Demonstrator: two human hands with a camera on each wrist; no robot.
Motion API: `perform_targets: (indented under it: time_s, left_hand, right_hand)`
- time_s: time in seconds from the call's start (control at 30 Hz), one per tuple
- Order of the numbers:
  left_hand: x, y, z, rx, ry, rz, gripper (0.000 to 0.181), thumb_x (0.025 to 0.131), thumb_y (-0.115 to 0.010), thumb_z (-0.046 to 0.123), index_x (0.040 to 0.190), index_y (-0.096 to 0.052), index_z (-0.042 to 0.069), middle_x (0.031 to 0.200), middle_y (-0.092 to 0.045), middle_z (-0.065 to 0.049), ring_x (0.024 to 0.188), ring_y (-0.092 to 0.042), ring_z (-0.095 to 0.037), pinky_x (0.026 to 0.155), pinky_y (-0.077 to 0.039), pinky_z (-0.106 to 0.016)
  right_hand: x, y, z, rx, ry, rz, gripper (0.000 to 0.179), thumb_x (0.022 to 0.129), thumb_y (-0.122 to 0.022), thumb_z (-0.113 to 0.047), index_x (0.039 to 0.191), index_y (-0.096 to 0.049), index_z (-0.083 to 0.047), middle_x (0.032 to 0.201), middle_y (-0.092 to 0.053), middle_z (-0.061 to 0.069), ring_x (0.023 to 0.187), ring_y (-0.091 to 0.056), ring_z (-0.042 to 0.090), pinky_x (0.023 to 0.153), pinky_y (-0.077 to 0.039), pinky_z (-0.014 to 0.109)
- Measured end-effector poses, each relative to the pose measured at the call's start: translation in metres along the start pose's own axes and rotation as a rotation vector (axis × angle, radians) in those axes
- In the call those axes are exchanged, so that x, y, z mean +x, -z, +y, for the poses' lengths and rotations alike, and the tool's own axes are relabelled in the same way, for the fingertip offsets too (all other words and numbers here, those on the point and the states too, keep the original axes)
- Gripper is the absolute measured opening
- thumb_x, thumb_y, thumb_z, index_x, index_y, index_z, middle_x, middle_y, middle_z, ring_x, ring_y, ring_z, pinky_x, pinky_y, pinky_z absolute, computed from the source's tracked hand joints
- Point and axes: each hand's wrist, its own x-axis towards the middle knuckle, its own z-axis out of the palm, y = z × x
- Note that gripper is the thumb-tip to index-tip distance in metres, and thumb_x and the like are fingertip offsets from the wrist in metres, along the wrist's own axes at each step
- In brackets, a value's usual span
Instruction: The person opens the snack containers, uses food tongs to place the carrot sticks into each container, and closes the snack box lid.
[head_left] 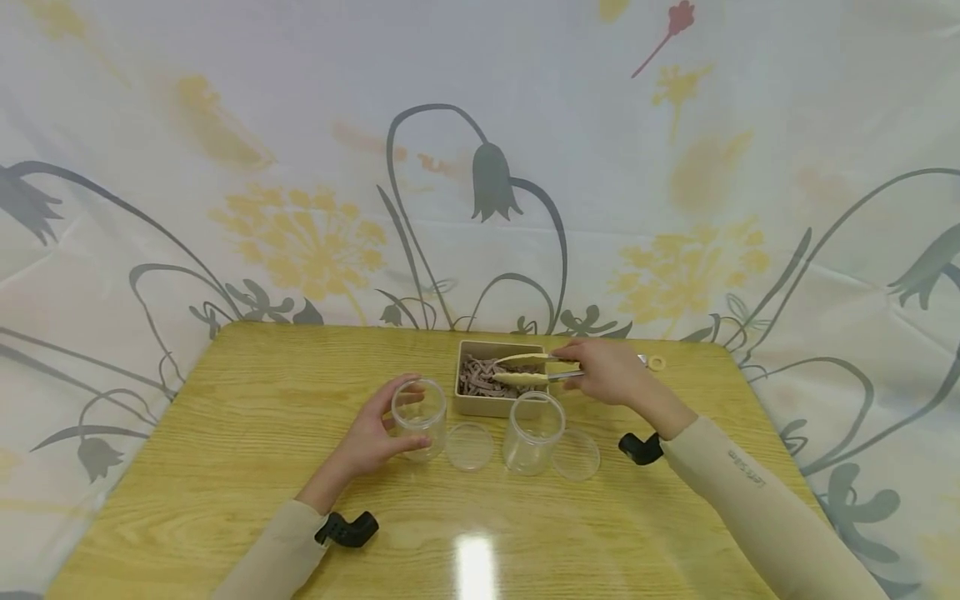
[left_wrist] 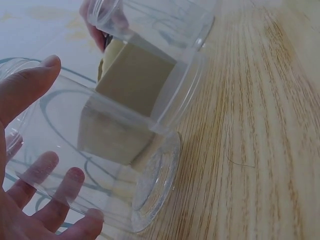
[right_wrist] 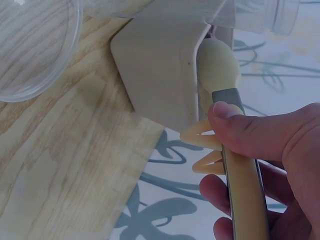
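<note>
My left hand holds a clear plastic jar on the table, thumb on one side and fingers round the other. No lid is on it, and I see nothing inside. My right hand grips tongs with pale yellow tips and metal-edged handles. In the head view the tips, spread apart, reach over a beige box of brownish shredded paper. Whether they touch the shreds, I cannot tell. A second open clear jar stands just in front of the box.
One clear round lid lies between the two jars, and another clear lid is right of the second jar. Black wrist mounts sit on both sleeves. Behind the wooden table hangs a flower-printed cloth.
</note>
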Motion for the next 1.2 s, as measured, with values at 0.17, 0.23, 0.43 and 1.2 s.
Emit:
perform_targets:
  time_s: [0.17,0.23,0.43,1.2]
  left_hand:
    - [0.0,-0.001,0.001,-0.011,0.001,-0.001,0.084,0.078,-0.084,0.002,0.15,-0.039,0.006,0.14,-0.048,-0.023,0.13,-0.046,-0.043,0.095,-0.048,-0.058]
    - [0.0,-0.001,0.001,-0.013,0.004,0.001,0.085,0.078,-0.084,0.002,0.15,-0.039,0.007,0.139,-0.048,-0.023,0.13,-0.046,-0.043,0.096,-0.048,-0.058]
    - [0.003,-0.002,0.0,-0.029,0.012,0.001,0.087,0.077,-0.085,0.002,0.15,-0.04,0.012,0.14,-0.047,-0.027,0.13,-0.046,-0.042,0.098,-0.046,-0.058]
    - [0.007,-0.003,-0.003,-0.04,-0.001,-0.003,0.084,0.079,-0.083,0.0,0.15,-0.039,0.008,0.14,-0.045,-0.03,0.131,-0.045,-0.042,0.098,-0.046,-0.059]
  right_hand:
    - [-0.005,0.005,0.002,0.024,-0.021,0.001,0.05,0.086,-0.08,-0.024,0.131,-0.066,-0.009,0.128,-0.064,0.014,0.094,-0.068,0.027,0.065,-0.054,0.038]
    - [-0.007,0.007,0.003,0.044,-0.028,-0.003,0.049,0.087,-0.079,-0.022,0.132,-0.065,-0.008,0.129,-0.064,0.015,0.098,-0.067,0.029,0.069,-0.055,0.04]
    - [-0.011,0.011,0.004,0.076,-0.03,0.035,0.046,0.088,-0.078,-0.021,0.131,-0.066,-0.007,0.127,-0.064,0.015,0.097,-0.067,0.03,0.074,-0.055,0.044]
    - [-0.013,0.011,0.005,-0.111,0.189,0.266,0.05,0.073,-0.089,-0.011,0.12,-0.073,-0.011,0.115,-0.071,0.009,0.102,-0.067,0.031,0.074,-0.058,0.043]
